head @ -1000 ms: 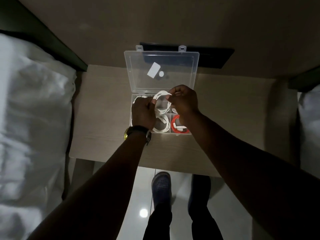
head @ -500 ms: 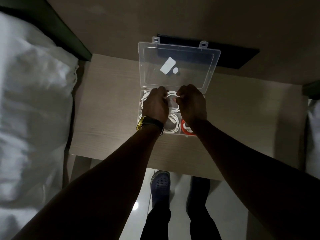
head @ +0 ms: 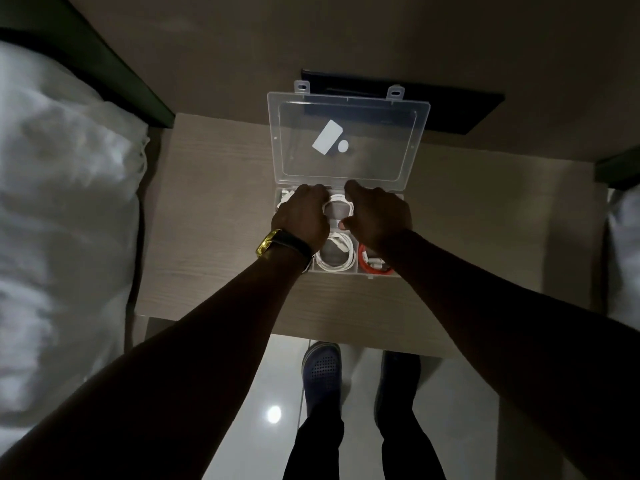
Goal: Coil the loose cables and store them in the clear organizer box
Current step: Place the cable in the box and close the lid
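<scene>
The clear organizer box stands on a small wooden table with its lid raised toward the wall. My left hand and my right hand both press down on a coiled white cable in the box's far middle compartment, fingers curled over it. Another white coil lies in the near middle compartment and a red cable in the near right one. A further white cable shows at the far left corner, partly hidden by my left hand.
A bed with white sheets runs along the left side, another white edge at the right. A dark panel sits on the wall behind the lid. My feet stand on glossy floor below the table's front edge.
Both hands have lowered the white coil from above the box down into the far middle compartment. The view has tilted, so the box sits farther right in frame.
</scene>
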Available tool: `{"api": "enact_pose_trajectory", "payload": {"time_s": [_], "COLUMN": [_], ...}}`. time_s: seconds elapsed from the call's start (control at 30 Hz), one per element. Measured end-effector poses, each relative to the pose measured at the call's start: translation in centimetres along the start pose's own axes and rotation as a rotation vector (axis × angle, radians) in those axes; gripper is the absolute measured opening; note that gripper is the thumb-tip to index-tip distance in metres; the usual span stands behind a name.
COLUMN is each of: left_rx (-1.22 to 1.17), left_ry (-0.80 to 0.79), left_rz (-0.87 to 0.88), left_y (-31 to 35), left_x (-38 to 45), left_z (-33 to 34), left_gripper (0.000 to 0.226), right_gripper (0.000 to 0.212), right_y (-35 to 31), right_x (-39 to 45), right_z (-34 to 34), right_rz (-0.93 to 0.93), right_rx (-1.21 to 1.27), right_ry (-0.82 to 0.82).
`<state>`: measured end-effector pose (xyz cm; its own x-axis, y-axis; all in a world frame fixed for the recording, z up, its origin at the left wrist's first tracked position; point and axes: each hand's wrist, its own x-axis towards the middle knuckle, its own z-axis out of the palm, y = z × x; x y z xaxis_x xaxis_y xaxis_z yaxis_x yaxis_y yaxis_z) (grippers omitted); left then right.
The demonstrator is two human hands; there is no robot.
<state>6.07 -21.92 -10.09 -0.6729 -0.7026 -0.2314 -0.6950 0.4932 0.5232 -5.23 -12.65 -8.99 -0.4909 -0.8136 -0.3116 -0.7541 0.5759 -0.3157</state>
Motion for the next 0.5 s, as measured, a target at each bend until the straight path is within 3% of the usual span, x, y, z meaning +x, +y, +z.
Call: {"api": "enact_pose_trajectory", "payload": {"time_s": [0.13,0.23,0.3,0.33,0.4,0.5], "left_rx": [-0.063,-0.239,-0.344,-0.437,-0.813,-1.109], "left_ry": [-0.033,0.147,0.343,0.410,0.367,0.196], "left_rz": [0.021,0.052,-0.074,-0.164,-0.293,-0.295], "left_y": [-0.1,-1.1,-2.0,-2.5,-2.4,-1.6], "left_x": [-0.1,0.1,1.3,2.1,3.2,2.7], "left_z": [-1.1,-3.6,-5.5,-6.4,-7.7,-7.9], "left_gripper": [0.029,0.017,0.018,0.022,0.032,0.036], "right_gripper": [0.032,0.015,0.011,0.009,0.006,0.016], "right_y": [1.1,3.1,4.4,4.7,4.4,3.9], "right_x": [-1.1,-1.6,-1.0,-0.6,-0.1,-1.0], "right_z": [-1.8,-4.1,-5.8,-6.6,-7.9,-8.1], "right_rz": [0.011,0.156,0.332,0.378,0.370,0.272], "right_rx": [0.217,0.447,0.699,0.892,1.273,1.317], "right_ry": [0.006,0.382,0.563,0.574,0.473,0.366]}}
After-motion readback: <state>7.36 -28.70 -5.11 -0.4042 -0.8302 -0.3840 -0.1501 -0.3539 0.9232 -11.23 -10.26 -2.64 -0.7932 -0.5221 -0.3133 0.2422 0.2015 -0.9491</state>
